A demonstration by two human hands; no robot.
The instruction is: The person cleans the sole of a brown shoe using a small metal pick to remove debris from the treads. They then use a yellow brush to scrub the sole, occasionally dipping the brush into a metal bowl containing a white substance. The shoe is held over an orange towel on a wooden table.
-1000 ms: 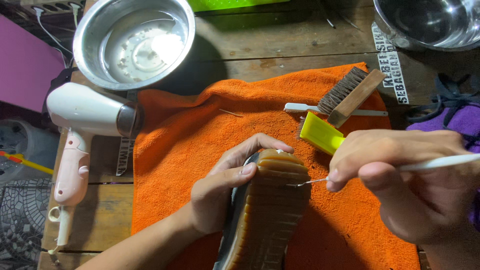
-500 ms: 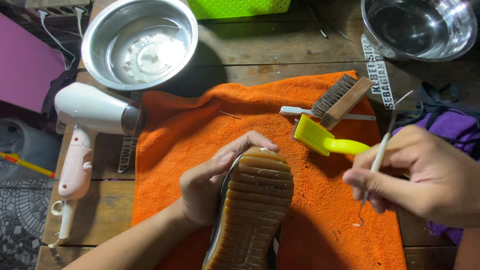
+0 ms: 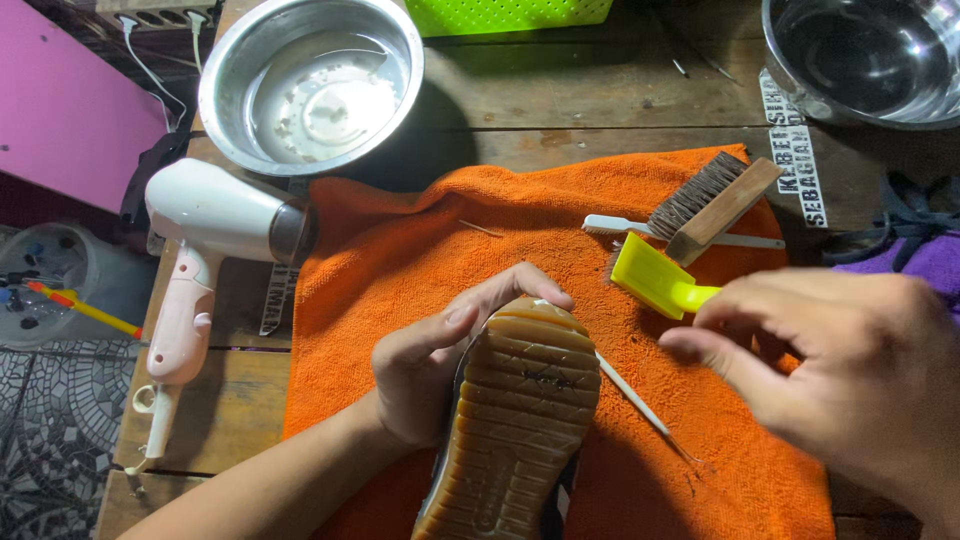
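Note:
My left hand [image 3: 430,360] grips a shoe [image 3: 515,420] turned sole-up, its tan ridged sole facing me, over an orange towel [image 3: 420,240]. My right hand [image 3: 840,370] hovers at the right with fingers loosely curled and nothing in it, just below a yellow-handled brush [image 3: 655,280]. A thin white pick [image 3: 640,402] lies on the towel between the shoe and my right hand.
A wooden brush [image 3: 710,205] and a white toothbrush [image 3: 615,226] lie on the towel's far right. A white and pink hair dryer [image 3: 200,260] rests at left. Two steel bowls [image 3: 310,80] [image 3: 860,55] and a green basket [image 3: 510,14] stand at the back of the wooden table.
My right hand has let go of the thin white pick, which now lies on the towel beside the shoe. The left hand still holds the shoe.

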